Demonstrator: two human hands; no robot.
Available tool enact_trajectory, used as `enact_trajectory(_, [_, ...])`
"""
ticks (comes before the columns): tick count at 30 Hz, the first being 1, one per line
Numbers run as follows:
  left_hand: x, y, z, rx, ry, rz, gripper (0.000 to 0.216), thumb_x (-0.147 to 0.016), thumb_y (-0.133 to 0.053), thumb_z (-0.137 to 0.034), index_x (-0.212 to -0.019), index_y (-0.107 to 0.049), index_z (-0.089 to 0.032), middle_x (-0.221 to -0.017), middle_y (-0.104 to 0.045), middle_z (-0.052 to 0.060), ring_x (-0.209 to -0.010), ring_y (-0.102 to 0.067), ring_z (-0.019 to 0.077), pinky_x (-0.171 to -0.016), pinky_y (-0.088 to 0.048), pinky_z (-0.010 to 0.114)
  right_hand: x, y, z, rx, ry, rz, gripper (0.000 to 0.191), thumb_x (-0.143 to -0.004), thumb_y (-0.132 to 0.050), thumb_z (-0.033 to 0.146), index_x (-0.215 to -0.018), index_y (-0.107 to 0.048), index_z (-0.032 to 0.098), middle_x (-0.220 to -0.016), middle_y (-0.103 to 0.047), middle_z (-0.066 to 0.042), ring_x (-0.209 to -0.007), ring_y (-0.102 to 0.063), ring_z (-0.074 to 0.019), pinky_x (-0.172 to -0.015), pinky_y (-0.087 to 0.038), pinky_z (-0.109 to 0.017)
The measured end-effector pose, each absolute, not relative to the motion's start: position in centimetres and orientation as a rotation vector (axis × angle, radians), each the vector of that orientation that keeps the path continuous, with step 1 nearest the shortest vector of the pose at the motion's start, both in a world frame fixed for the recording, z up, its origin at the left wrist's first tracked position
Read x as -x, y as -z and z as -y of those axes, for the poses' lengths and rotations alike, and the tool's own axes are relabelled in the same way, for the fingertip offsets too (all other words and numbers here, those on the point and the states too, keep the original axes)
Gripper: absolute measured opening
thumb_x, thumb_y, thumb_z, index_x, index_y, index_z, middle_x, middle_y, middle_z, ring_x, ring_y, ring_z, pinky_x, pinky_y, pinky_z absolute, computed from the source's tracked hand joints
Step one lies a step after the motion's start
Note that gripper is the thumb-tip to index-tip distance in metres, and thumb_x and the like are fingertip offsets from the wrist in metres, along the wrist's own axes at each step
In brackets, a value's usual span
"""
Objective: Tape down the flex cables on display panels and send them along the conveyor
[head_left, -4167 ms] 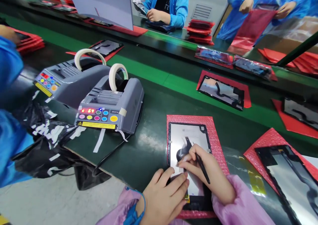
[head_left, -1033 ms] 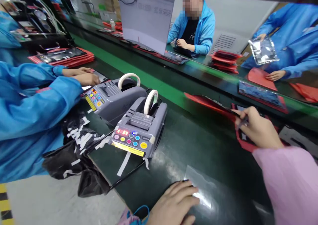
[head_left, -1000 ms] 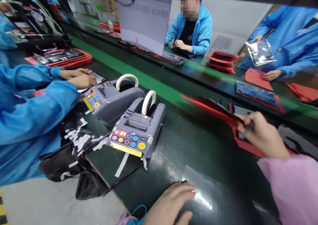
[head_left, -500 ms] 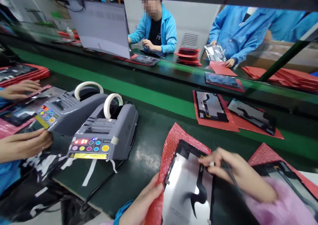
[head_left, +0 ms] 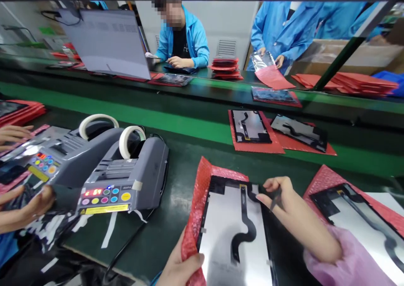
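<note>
My left hand (head_left: 184, 264) grips the left edge of a red bubble-wrap sheet (head_left: 196, 218) and the screen panel (head_left: 221, 231) lying on it, thumb on top. The panel lies silver back up, with black borders and a curved black flex cable (head_left: 248, 231) down its middle. At the panel's upper right corner is my right hand (head_left: 282, 197), thumb and fingers drawn together. A dark, blurred thing shows between its fingers; its kind cannot be made out. To the right lies another panel (head_left: 368, 223) on red bubble wrap (head_left: 322, 183).
Two grey tape dispensers (head_left: 121, 176) with white tape rolls stand on the left, a black cable beside them. A co-worker's hands (head_left: 28, 208) work there. Two panels on red wrap (head_left: 252, 126) lie at the back. Beyond the ledge, people in blue jackets (head_left: 197, 38) handle panels.
My right hand has moved off the top of the flex cable to the panel's upper right corner. White bits at its fingertips no longer show. The view has shifted slightly.
</note>
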State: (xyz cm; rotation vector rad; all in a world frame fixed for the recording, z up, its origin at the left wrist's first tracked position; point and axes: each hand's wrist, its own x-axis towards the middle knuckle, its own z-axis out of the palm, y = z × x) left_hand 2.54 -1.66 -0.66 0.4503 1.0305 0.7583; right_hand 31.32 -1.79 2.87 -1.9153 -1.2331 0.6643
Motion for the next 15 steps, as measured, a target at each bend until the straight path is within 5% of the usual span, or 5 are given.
enact_trajectory(6, [-4.2, 1.0, 2.3, -0.279, -0.609, -0.907, 0.072, -0.069, -0.079, -0.023, -0.138, -0.061, -0.025, -0.111, -0.078, 0.007, -0.108, -0.073, 0.0338, -0.092, -0.058, 0.045, -30.8, 2.1, 8.8, 1.740, -1.110, 1.144, 0.029, -0.086, -0.071, 0.044, -0.087, -0.046, 0.028, -0.071, -0.055, 0.007, -0.055, -0.055, -0.0139, -0.050, -0.046, -0.024])
enact_trajectory(10, [-4.0, 1.3, 2.1, -0.490, -0.598, -0.857, 0.067, -0.080, -0.082, -0.039, -0.142, -0.058, -0.029, -0.127, -0.073, 0.007, -0.121, -0.067, 0.0329, -0.104, -0.051, 0.047, -30.0, 3.6, 10.8, 1.699, -0.832, 1.121, 0.033, -0.080, -0.077, 0.029, -0.086, -0.044, 0.028, -0.073, -0.052, 0.008, -0.062, -0.057, -0.0127, -0.058, -0.050, -0.022])
enact_trajectory(15, [-3.1, 0.6, 0.1, -0.992, -0.556, -0.914, 0.064, -0.077, -0.084, -0.055, -0.129, -0.069, -0.022, -0.132, -0.071, 0.011, -0.129, -0.060, 0.0366, -0.115, -0.041, 0.049, -31.1, -2.7, 11.2, 1.621, -0.491, 0.953, 0.039, -0.082, -0.077, 0.037, -0.088, -0.039, 0.031, -0.082, -0.064, 0.005, -0.074, -0.068, -0.0158, -0.067, -0.055, -0.022])
